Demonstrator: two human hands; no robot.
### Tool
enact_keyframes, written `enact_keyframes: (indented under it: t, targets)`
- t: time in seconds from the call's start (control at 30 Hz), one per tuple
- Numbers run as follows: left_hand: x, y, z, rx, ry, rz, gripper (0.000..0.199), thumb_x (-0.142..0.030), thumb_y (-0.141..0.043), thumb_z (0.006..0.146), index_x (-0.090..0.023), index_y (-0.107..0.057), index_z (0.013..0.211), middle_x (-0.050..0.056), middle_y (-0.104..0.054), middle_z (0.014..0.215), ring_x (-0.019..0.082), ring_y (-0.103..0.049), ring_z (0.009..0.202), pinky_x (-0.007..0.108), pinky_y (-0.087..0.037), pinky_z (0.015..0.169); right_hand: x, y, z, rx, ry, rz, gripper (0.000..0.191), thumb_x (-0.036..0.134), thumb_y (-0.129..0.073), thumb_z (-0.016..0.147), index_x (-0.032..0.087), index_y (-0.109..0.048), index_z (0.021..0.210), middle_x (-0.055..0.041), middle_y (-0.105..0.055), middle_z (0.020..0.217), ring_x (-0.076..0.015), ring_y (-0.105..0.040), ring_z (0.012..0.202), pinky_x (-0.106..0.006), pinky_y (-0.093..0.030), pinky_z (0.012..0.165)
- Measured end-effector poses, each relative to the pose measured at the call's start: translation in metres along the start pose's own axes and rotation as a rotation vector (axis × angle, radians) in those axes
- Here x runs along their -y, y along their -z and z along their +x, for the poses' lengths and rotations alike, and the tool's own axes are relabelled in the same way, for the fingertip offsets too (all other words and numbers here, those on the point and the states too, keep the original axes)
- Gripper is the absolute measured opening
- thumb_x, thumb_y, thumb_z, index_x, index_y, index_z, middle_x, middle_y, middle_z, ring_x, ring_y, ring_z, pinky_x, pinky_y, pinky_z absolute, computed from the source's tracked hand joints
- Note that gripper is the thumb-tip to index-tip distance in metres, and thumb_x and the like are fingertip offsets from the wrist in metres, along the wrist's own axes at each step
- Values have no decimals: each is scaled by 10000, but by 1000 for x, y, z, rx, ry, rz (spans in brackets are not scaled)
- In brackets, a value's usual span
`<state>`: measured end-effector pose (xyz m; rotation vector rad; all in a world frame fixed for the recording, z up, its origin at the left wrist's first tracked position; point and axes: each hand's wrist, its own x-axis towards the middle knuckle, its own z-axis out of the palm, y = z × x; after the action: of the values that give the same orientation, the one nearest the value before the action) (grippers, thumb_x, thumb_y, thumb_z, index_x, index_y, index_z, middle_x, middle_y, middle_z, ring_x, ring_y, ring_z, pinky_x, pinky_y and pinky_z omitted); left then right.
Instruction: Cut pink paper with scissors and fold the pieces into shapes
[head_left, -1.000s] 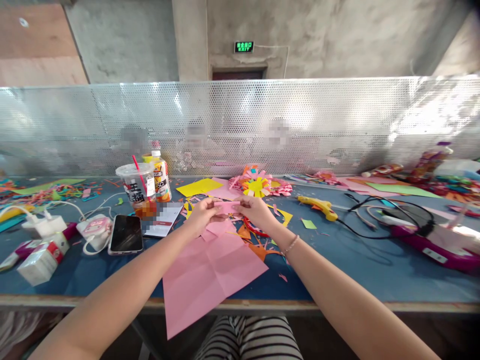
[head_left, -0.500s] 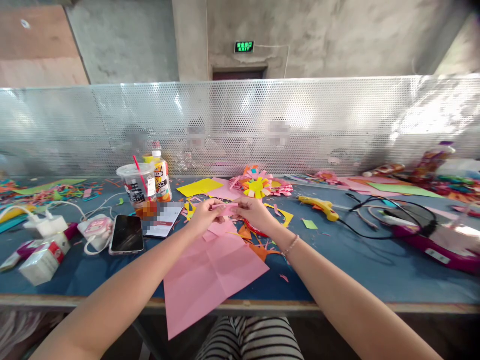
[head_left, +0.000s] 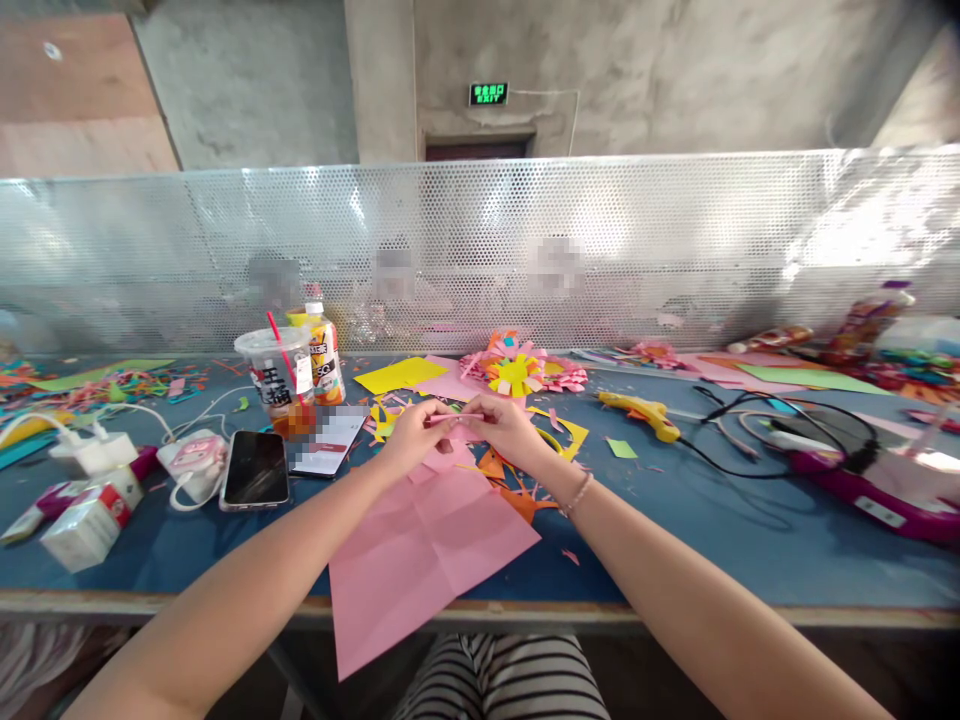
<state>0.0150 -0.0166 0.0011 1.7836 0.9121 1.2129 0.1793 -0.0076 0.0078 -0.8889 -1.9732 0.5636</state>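
Lit in green on the far wall (head_left: 652, 80), a sign (head_left: 488, 95) reads "EXIT" in its lower line, with the Chinese characters 安全出口 above. At the left, the drink cup (head_left: 268, 378) bears large dark Chinese characters and the bottle (head_left: 325, 358) just beyond it a printed label, both too blurred to read surely. Print on the near-left white-and-red box (head_left: 94, 530) is too small.

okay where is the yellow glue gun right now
In the head view, the yellow glue gun lies on the blue tabletop, to the right of the right hand and just beyond the small green paper square.
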Motion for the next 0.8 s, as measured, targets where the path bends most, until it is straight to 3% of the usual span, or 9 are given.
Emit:
enact_keyframes:
  t: [0.37,0.8]
  targets:
    - [5,-2,2,-13,177,-354,250,-302,-652,637,-130,-578,802,5,-571,652,69,-543,495,214,-468,530,-4,0,3,-38,-62,107,210,346,-544,714,137,-568,719,8,-504,617,-85,-426,545,-211,-344,499]
    - [3,-1,2,-38,232,-425,237,-264,-678,618,-126,-569,776,5,-593,669,72,-571,519,226,-494,564,-10,-1,3,-20,-44,48,185,321,-546,712,148,-566,775,-5,-530,679,-98,-458,588,-216,-372,523]
